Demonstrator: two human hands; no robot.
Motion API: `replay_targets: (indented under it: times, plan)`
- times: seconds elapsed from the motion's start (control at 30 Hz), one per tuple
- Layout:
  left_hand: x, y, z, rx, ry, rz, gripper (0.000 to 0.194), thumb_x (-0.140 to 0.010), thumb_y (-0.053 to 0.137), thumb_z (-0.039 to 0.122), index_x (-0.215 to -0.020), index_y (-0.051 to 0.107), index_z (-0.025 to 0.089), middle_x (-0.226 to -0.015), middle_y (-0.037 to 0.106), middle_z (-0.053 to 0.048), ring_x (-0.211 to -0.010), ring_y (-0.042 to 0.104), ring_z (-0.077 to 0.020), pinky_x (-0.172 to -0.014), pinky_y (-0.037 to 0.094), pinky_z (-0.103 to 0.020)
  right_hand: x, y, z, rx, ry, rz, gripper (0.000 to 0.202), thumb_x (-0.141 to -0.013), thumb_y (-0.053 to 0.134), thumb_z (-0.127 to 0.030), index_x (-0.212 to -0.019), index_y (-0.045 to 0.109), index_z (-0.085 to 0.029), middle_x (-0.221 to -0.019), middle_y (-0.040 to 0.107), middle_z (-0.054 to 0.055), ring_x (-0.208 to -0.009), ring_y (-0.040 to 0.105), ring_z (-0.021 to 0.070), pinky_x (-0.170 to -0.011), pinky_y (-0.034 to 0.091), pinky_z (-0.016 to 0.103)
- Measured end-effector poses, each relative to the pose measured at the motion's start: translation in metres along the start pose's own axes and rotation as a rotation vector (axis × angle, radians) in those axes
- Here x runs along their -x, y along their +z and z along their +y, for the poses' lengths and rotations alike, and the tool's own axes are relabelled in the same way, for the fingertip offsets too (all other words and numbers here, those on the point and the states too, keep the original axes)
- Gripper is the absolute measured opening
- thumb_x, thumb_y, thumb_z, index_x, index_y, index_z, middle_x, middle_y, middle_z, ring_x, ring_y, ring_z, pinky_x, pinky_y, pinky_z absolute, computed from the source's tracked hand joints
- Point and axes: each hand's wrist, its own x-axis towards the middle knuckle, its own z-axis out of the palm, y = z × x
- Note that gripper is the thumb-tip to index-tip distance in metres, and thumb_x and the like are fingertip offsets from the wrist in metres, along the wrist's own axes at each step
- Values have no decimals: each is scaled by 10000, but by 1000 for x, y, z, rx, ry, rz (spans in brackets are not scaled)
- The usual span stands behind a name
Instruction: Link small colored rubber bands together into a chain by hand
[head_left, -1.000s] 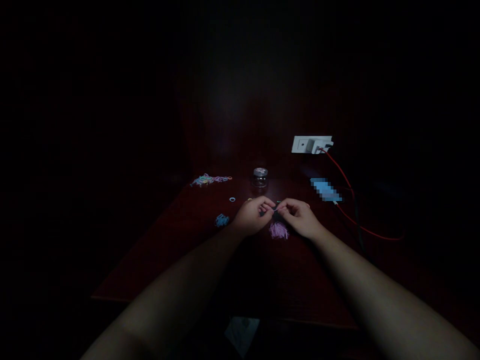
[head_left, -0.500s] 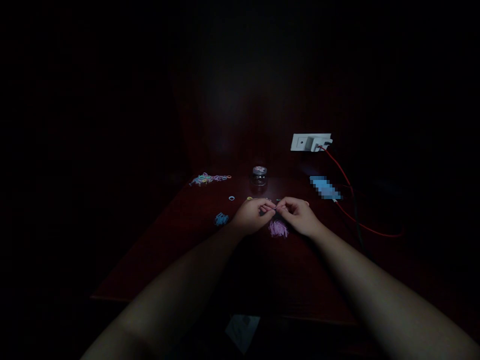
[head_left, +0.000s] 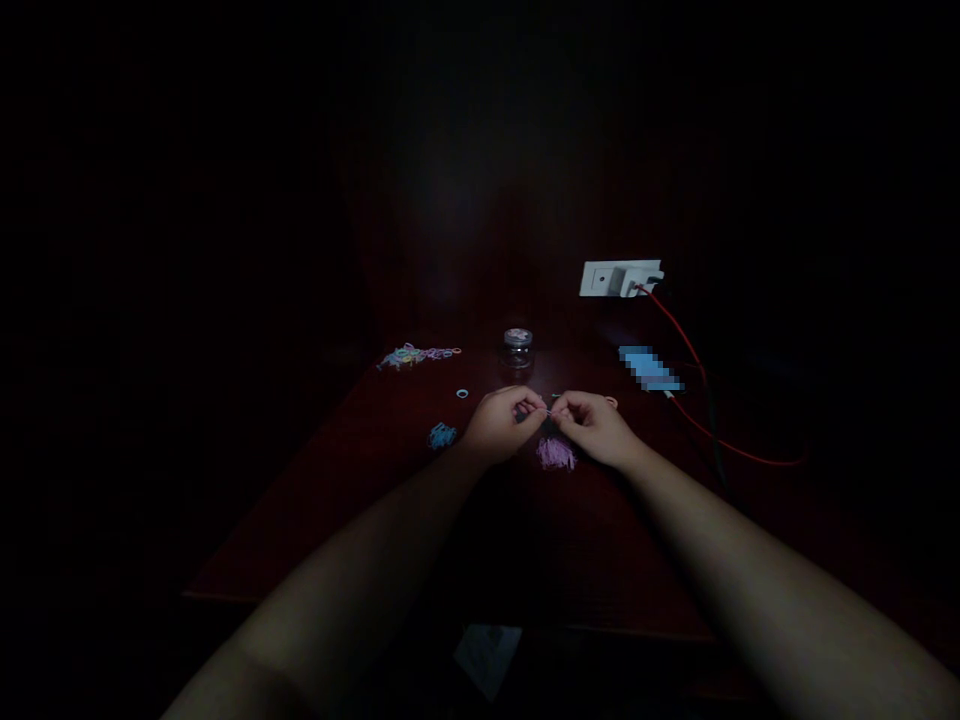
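Note:
My left hand (head_left: 504, 424) and my right hand (head_left: 596, 428) meet over the dark red table (head_left: 360, 540), fingertips pinched on a small thin purple band (head_left: 549, 411) between them. Just below the fingertips lies a pile of purple bands (head_left: 556, 454). A smaller pile of blue bands (head_left: 442, 436) is left of my left hand, and a single blue band (head_left: 462, 394) lies farther back. An orange band (head_left: 612, 402) shows behind my right hand.
A lidded clear jar (head_left: 517, 350) stands behind my hands. Mixed coloured bands (head_left: 412, 356) lie at the back left. At the right are a blurred-out phone (head_left: 649, 370), a red cable (head_left: 750, 456) and a wall socket (head_left: 600, 279) with a charger.
My left hand has turned slightly and now covers the yellow band behind it. More of the orange band shows by my right hand. The view has shifted slightly.

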Motion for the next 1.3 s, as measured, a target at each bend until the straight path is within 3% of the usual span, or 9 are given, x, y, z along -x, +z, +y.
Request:
replay_targets:
  times: [0.3, 0.83, 1.1, 1.3]
  plan:
    - [1, -2, 1, -19, 4, 26, 93, -805, 590, 238, -805, 654, 171, -818, 673, -14, -728, 589, -120, -661, 456, -230, 0, 1, 3, -45, 5, -25, 156, -770, 577, -288, -720, 568, -141, -571, 423, -40, -520, 350, 83, -498, 282, 226]
    - [2, -2, -4, -19, -44, 34, 128, -828, 567, 264, -828, 643, 161, -845, 668, -32, -751, 592, -125, -654, 457, -231, 0, 3, -5, -70, -18, -23, 231, -780, 581, -370, -691, 545, -159, -569, 414, -35, -541, 356, 87, -503, 295, 218]
    - [0, -2, -6, 9, -103, -69, 171, -820, 570, 301, -803, 637, 145, -788, 662, -30, -686, 577, -114, -617, 456, -219, 0, 4, 0, -53, -23, -29, 170, -779, 565, -303, -701, 548, -152, -569, 420, -39, -526, 360, 85, -503, 292, 223]
    - [1, -2, -3, 27, -96, -79, 157, -809, 582, 290, -830, 645, 148, -789, 669, -29, -691, 585, -115, -617, 456, -218, 1, 4, -3, -91, -16, 18, 154, -757, 582, -302, -786, 555, -153, -611, 452, -32, -541, 380, 87, -507, 305, 219]
